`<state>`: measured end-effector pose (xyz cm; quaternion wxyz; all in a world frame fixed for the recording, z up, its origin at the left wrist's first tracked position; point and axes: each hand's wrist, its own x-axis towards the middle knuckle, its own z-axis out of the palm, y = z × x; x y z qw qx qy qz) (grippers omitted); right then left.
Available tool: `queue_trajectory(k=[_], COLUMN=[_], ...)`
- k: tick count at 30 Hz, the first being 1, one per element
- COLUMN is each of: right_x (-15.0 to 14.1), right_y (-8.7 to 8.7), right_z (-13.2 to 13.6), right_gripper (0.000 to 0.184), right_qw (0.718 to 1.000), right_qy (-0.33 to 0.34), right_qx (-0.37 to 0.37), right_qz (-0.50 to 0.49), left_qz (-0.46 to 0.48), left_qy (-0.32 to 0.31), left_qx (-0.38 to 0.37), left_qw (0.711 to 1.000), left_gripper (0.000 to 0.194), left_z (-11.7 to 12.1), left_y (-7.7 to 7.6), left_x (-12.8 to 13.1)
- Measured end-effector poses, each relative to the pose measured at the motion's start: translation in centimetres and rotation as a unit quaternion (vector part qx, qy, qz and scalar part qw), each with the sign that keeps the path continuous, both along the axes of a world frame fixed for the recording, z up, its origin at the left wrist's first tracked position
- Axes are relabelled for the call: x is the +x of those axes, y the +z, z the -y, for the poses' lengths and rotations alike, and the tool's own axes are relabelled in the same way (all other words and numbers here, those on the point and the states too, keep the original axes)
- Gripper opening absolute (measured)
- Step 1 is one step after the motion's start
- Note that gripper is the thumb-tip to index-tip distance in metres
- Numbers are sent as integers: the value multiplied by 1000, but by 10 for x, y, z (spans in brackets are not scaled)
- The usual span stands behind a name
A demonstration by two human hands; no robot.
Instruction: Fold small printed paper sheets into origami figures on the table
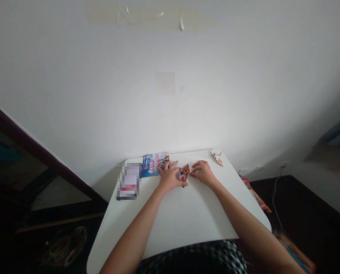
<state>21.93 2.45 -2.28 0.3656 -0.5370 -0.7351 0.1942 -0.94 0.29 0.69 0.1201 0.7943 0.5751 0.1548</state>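
A small folded piece of red, yellow and purple printed paper [184, 173] stands up on the white table [187, 220], between my two hands. My left hand [169, 179] lies over the table with its fingers spread, its thumb and palm side right beside the folded paper. Its outer fingertips reach over the edge of a blue printed leaflet [151, 167]. To the right of the folded paper, my right hand [203, 173] rests with bent, parted fingers. Its fingertips come close to the paper; whether they touch it I cannot tell.
A phone-like slab [129, 180], its face pixelated, lies at the table's left edge. A crumpled white and red wrapper or folded paper [216, 156] sits at the back right corner. The wall [170, 114] rises behind the table. Colourful printed items [255, 194] show below the right edge.
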Motion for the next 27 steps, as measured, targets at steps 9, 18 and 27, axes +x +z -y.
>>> queue_trajectory(k=[9,18,27], right_x=[2,4,-4], right_y=[-2,-5,-2], right_z=[-3,-5,5], right_gripper=[6,3,4], right_qw=[1000,998,994], right_qy=[0,33,61], right_qx=[3,47,52], right_qz=[-17,17,72], left_qz=[4,86,167], left_qy=[15,53,67], left_qx=[-7,37,84], left_qw=[1000,994,980], left_gripper=[69,26,7], left_z=[3,5,4], left_y=[4,8,14], left_x=[3,8,11])
